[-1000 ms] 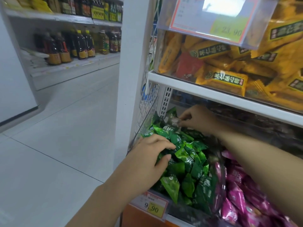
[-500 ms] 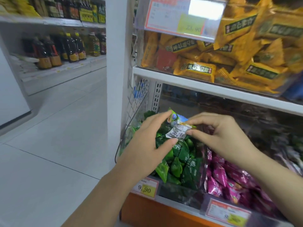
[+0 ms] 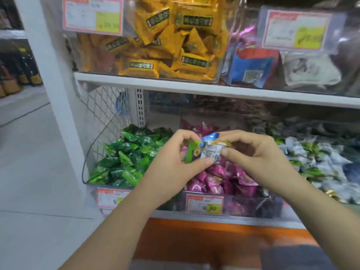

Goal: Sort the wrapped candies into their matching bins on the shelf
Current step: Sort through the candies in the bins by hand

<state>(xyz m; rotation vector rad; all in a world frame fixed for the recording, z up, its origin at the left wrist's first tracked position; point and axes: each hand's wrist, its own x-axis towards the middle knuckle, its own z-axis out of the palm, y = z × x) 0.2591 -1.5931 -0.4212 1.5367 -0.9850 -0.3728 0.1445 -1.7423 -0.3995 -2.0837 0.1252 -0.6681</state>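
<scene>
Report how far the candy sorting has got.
Done: the green bin shows only green wrappers, the pink bin only pink. In hand: the left hand and right hand pinch odd candies, white-green and blue, above the pink bin. To do: they need a matching bin; the right bin looks mixed, perhaps unsorted.

Lifted candy (image 3: 204,152) out of green pile (image 3: 126,158), now beside left hand (image 3: 169,170); pinching it together with right hand (image 3: 259,162), over pink pile (image 3: 214,182).

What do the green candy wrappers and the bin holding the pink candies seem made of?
Green candy wrappers: thin glossy plastic film, perhaps foil-lined; they crinkle and catch highlights. Bin holding the pink candies: clear rigid plastic, likely acrylic; the candies show through its front wall.
</scene>
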